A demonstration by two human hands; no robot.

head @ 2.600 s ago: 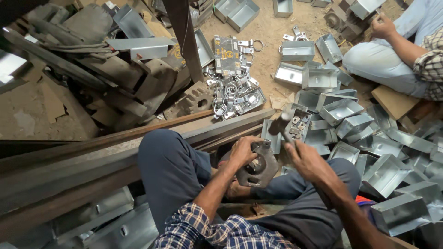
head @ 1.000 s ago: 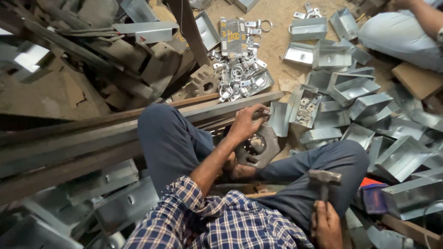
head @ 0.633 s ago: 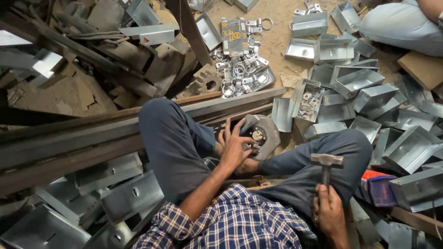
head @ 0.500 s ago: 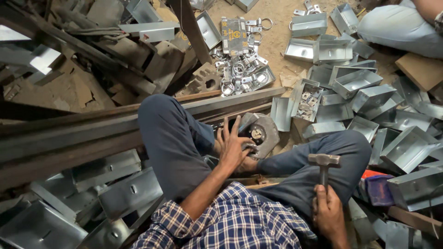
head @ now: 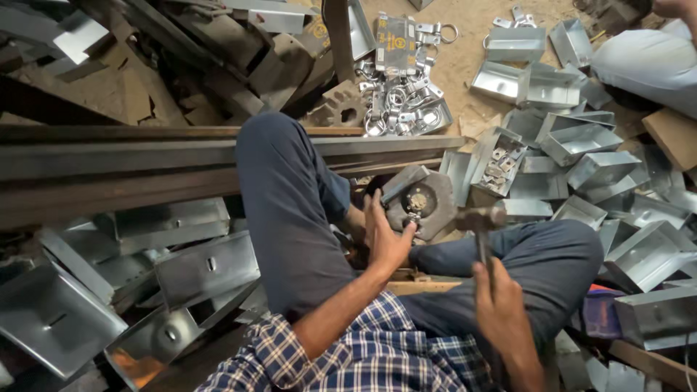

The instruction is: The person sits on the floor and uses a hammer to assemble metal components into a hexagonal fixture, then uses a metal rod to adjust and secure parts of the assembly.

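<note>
From where I watch, the left hand (head: 383, 236) lies flat and open-fingered, its fingertips pinching a small metal fitting (head: 414, 218) against the dark hexagonal block (head: 422, 203) that serves as an anvil between the knees; the grip there is loose and spread, holding the piece in place rather than wrapping round it, and I cannot tell exactly how the thumb sits. Just behind that hand runs a long rusty steel beam (head: 145, 163), under the raised knee. To the right of the fitting, the hammer (head: 479, 221) hangs with its head just above and beside the block, and the right hand (head: 501, 312) is closed firmly round the lower part of the handle. To strike well here, I judge the fingers of the left hand should be drawn back from the spot under the hammer head, keeping only the tips on the far edge of the fitting so that it sits flat on the block. The blow should come straight down, short and square, since a glancing hit could flick the piece away or catch a fingertip. Beyond the right hand lie heaps of galvanised sheet-metal trays (head: 595, 170), one holding small parts.
</note>
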